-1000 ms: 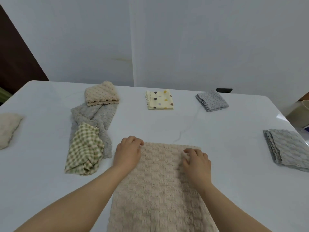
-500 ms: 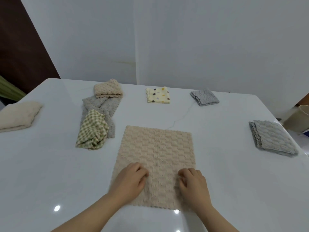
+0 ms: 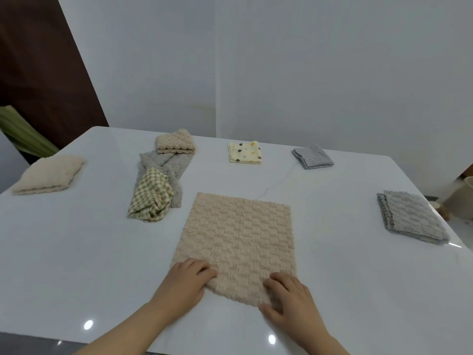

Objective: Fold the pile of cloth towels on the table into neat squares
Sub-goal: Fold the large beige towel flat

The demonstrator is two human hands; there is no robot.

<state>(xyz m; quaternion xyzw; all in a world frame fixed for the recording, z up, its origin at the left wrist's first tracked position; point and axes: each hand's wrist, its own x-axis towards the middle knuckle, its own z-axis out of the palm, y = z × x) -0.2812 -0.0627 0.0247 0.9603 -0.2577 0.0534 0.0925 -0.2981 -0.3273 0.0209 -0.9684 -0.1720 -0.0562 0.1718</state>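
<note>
A beige waffle towel (image 3: 238,237) lies spread flat in front of me on the white table (image 3: 76,252). My left hand (image 3: 184,285) rests on its near left corner with fingers curled onto the cloth. My right hand (image 3: 289,301) is at the near right corner, fingers on top and thumb at the edge. To the left a loose pile holds a green checked cloth (image 3: 151,201), a grey towel (image 3: 163,165) and a bunched beige towel (image 3: 175,144).
Folded towels lie around the table: a cream one (image 3: 48,175) at far left, a yellow dotted one (image 3: 245,156) and a grey dotted one (image 3: 312,157) at the back, a grey waffle one (image 3: 412,217) at right. A pale bin (image 3: 460,198) stands beyond the right edge.
Both hands have slid from the towel's far edge back to its near corners. The towel now lies flat and fully on the table, and the view has pulled back.
</note>
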